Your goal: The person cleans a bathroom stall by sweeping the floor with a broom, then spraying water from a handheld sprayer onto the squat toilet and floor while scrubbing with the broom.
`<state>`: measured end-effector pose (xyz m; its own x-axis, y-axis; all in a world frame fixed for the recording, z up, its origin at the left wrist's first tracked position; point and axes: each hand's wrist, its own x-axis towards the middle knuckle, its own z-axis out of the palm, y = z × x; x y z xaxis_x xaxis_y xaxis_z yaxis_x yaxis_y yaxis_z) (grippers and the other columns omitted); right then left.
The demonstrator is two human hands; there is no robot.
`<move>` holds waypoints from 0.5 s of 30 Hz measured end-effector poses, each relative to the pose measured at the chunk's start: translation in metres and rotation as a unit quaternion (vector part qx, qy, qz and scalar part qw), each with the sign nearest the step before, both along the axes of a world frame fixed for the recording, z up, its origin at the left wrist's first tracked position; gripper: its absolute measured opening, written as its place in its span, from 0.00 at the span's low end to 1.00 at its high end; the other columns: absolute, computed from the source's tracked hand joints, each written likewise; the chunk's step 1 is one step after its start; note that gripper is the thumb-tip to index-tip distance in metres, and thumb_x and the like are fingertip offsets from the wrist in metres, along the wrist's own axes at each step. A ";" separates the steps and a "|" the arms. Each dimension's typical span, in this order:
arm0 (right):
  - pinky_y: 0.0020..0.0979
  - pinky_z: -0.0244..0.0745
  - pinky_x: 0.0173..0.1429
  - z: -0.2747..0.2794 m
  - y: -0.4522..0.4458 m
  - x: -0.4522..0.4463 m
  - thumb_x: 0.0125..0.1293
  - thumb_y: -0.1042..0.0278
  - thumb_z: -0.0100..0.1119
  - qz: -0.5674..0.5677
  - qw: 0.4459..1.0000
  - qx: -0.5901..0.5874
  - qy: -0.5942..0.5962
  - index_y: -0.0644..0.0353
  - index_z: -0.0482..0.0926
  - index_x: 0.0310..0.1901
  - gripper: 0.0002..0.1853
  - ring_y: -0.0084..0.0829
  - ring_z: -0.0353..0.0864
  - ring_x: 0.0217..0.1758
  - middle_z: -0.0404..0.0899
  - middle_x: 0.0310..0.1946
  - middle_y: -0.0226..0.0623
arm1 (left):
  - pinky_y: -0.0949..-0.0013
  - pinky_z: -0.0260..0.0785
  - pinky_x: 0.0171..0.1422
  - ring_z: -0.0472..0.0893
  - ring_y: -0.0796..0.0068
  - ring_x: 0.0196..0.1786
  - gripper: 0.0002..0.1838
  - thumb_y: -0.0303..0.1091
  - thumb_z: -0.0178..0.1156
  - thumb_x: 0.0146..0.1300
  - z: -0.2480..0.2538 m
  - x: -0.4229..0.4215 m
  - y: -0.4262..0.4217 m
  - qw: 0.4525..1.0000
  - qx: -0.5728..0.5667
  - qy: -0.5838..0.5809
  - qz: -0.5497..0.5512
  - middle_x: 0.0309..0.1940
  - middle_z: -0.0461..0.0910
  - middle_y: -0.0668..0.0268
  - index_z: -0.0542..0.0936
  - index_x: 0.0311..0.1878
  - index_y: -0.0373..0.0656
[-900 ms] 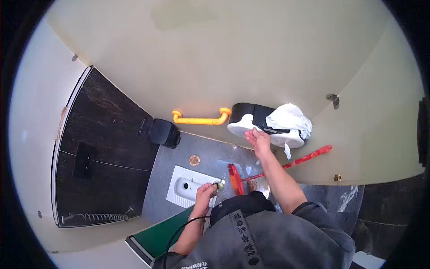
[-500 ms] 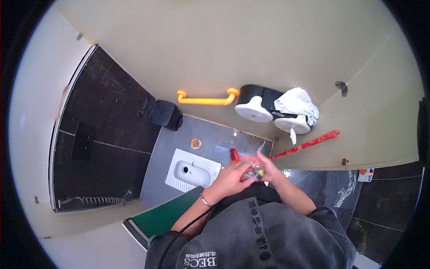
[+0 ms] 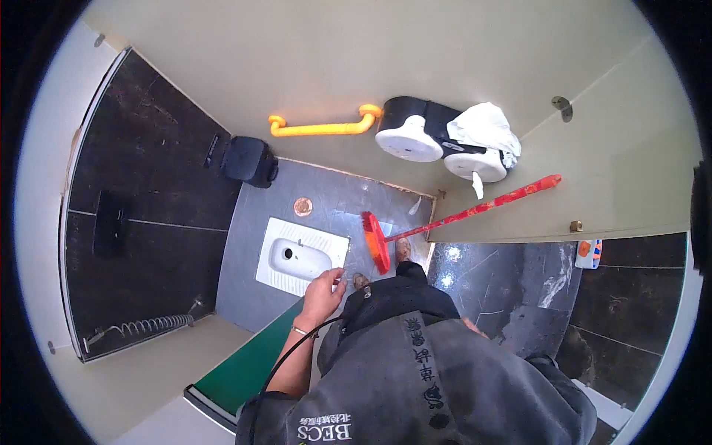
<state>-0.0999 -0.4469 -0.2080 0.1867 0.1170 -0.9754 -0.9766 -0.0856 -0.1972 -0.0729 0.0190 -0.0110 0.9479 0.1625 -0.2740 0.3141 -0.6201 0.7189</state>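
My left hand (image 3: 324,295) hangs loosely with bent fingers apart, in front of the white squat toilet (image 3: 337,252); nothing shows in it. Only a sliver of my right hand (image 3: 475,328) appears beside my dark jacket at the hip. Its fingers are hidden, and so is anything they might hold. Beyond my hands, a broom with a red and orange head (image 3: 376,243) stands on the grey tiles near my shoes. Its red handle (image 3: 493,204) slants up to the right along the partition wall.
A yellow grab bar (image 3: 322,129) and a twin paper dispenser (image 3: 423,119) with white crumpled paper (image 3: 486,127) on top are on the wall. A black bin (image 3: 248,160) stands in the far corner. The green door (image 3: 248,363) is at my left.
My hands have parted from a small shiny, crumpled thing, which is out of sight now. My left hand moved left and lower; the right dropped back to my hip. The whole broom shows.
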 end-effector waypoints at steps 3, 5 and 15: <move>0.28 0.72 0.48 0.027 0.043 0.014 0.60 0.67 0.54 0.039 0.999 -0.006 -0.017 0.61 0.75 0.51 0.17 0.27 0.76 0.44 0.78 0.44 0.34 | 0.60 0.72 0.46 0.81 0.57 0.40 0.17 0.34 0.58 0.55 -0.025 -0.034 0.009 0.995 -0.047 0.081 0.037 0.39 0.80 0.52 0.76 0.47 0.37; 0.28 0.71 0.48 0.044 0.068 0.020 0.60 0.67 0.54 0.081 0.996 -0.002 -0.027 0.61 0.75 0.51 0.17 0.26 0.76 0.44 0.78 0.44 0.34 | 0.60 0.72 0.46 0.81 0.57 0.41 0.18 0.35 0.57 0.55 -0.048 -0.059 0.015 0.990 -0.035 0.117 0.070 0.40 0.80 0.54 0.76 0.48 0.39; 0.27 0.70 0.49 0.128 0.015 0.017 0.60 0.70 0.53 0.212 0.973 0.001 -0.086 0.63 0.75 0.50 0.16 0.23 0.74 0.44 0.78 0.43 0.31 | 0.59 0.72 0.47 0.81 0.58 0.42 0.17 0.38 0.58 0.56 -0.081 -0.165 0.045 0.958 0.013 0.205 0.200 0.38 0.81 0.55 0.78 0.48 0.43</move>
<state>-0.0829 -0.4322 -0.0797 0.2814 0.2210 -0.9338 -0.8061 -0.4735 -0.3550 -0.2384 0.0641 -0.0917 0.6212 0.5028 -0.6011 0.7836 -0.4070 0.4694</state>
